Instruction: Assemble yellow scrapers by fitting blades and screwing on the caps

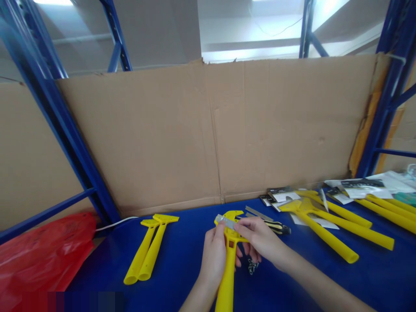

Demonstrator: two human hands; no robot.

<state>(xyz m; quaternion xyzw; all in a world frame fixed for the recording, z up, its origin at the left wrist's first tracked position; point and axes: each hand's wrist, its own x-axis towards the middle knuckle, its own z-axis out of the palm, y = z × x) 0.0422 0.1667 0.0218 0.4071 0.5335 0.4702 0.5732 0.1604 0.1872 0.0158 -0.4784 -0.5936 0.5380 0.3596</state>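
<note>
A yellow plastic scraper [227,273] with a long tubular handle stands head away from me, between my hands. My left hand [212,253] is closed around the left side of its head, thumb up on top. Across the head lies a small metal plate [229,222]. Thumb and fingers of my right hand [263,238] pinch the plate's right end, while its other fingers curl below the head. Just under that hand is a small heap of screws [252,266]. Beyond it lie a black-and-yellow screwdriver [278,227] and thin metal strips [258,213].
Two yellow scrapers [149,249] lie at the left on the blue tabletop [182,260]. Several more scrapers [338,238] and printed cards [282,195] are at the right. A red plastic bag [48,247] sits far left. Cardboard [162,138] and blue posts [74,125] stand behind.
</note>
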